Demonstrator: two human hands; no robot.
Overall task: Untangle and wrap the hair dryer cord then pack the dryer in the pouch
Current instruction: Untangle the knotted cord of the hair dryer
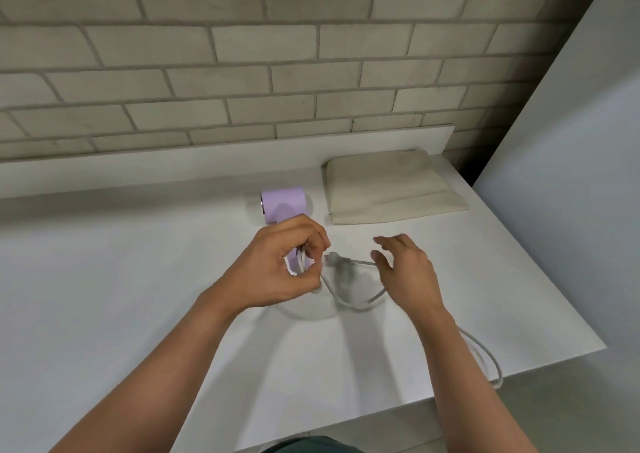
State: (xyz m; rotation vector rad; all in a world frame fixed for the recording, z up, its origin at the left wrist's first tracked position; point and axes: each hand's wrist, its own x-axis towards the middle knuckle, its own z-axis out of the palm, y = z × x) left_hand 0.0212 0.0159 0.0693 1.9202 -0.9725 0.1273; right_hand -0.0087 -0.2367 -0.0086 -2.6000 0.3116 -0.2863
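Observation:
A lilac hair dryer lies on the white counter, its handle partly hidden behind my left hand. My left hand grips loops of the grey-white cord against the handle. The plug sticks out to the right of those fingers. My right hand hovers beside the plug with fingers spread and relaxed, holding nothing. The cord sags in a loop between my hands, runs under my right forearm and loops over the counter's front right edge. A beige fabric pouch lies flat behind my right hand.
The white counter ends at a grey brick wall at the back. Its right edge runs diagonally beside a white panel. The cord's far loop hangs at the front right edge.

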